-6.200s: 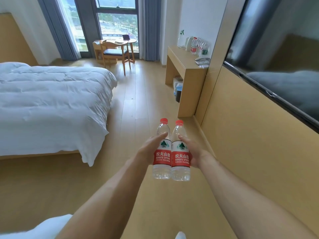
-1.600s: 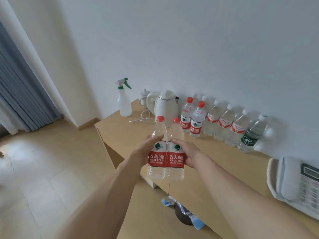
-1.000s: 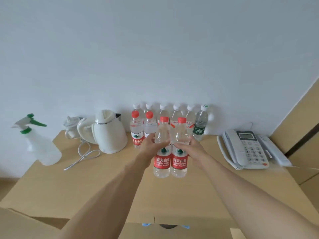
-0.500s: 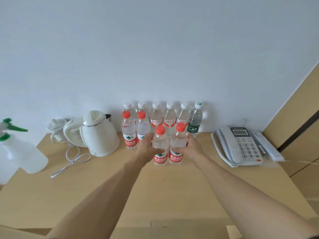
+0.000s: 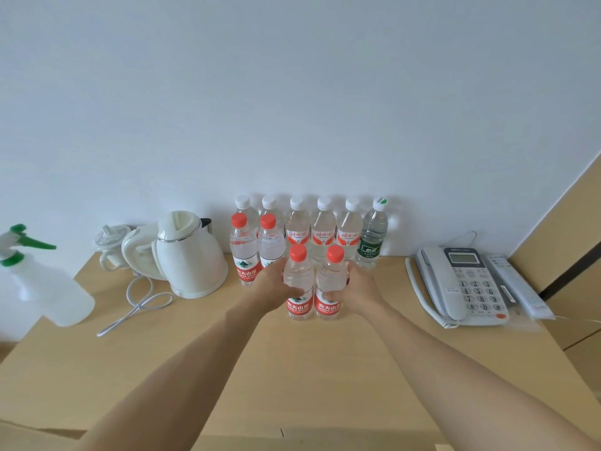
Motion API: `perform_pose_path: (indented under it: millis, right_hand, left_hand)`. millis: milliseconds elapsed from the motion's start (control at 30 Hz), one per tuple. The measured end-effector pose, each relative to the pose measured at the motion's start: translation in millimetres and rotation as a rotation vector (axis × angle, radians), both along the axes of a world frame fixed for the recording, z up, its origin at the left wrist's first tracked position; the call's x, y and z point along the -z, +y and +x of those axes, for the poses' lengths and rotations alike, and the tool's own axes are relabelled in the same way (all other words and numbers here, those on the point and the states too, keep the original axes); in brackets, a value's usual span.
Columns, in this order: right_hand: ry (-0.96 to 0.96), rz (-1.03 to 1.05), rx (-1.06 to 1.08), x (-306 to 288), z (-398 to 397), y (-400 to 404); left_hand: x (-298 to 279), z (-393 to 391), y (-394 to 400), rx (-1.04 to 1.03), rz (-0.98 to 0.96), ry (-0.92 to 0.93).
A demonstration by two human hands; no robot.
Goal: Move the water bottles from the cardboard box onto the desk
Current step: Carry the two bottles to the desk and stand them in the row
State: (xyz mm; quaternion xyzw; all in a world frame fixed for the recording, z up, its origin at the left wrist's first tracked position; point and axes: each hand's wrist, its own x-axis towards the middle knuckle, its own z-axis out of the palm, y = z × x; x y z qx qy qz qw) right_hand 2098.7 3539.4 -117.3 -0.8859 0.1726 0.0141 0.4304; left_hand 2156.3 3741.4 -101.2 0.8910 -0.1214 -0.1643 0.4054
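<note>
- The desk looks like pale wood laminate, smooth and matt.
- The two held bottles are clear glossy plastic with red plastic caps (labels look like printed film).
- The kettle near the desk's back edge is glossy cream plastic with a metal band.
- The telephone is matt grey-white plastic.

Soft, even daylight fills the room, bright but without glare. The wall shades from pale grey-blue at the top to whiter lower down. The bottles throw faint shadows on it. The wide lens bows the desk edges, and the sprayer at the left edge looks stretched and slightly soft. The centre stays sharp.
</note>
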Motion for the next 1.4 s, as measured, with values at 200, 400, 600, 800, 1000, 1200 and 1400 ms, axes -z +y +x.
perform_pose_path:
  millis: [200,400,600,800,1000,1200,1400]
  right_hand:
    - [0.026,-0.053,-0.128,-19.6,5.7,-1.1]
    - [-0.082,-0.167,-0.142,-36.5,6.0,0.0]
    - [-0.137,-0.174,-0.088,-37.4,0.5,1.4]
    - [-0.134,-0.176,-0.067,-36.5,-1.8,3.8]
    - [-0.17,-0.18,-0.076,-36.2,-2.8,1.7]
    - [-0.179,-0.186,-0.075,-35.0,1.2,0.5]
    - [-0.169,-0.183,-0.001,-37.7,18.8,-1.6]
  left_hand:
    - [-43.4,2.4,0.5,0.059,0.14,-0.309]
    - [-69.0,5.9,-10.9,0.144,0.31,-0.463]
    - [-68.8,14.1,-18.1,0.161,0.371,-0.522]
    - [-80.4,39.8,-29.6,0.113,0.395,-0.487]
    - [-87.1,59.6,-42.1,0.112,0.411,-0.471]
    - [-87.6,69.2,-45.9,0.129,0.438,-0.492]
    - [-87.4,72.6,-45.0,0.133,0.435,-0.495]
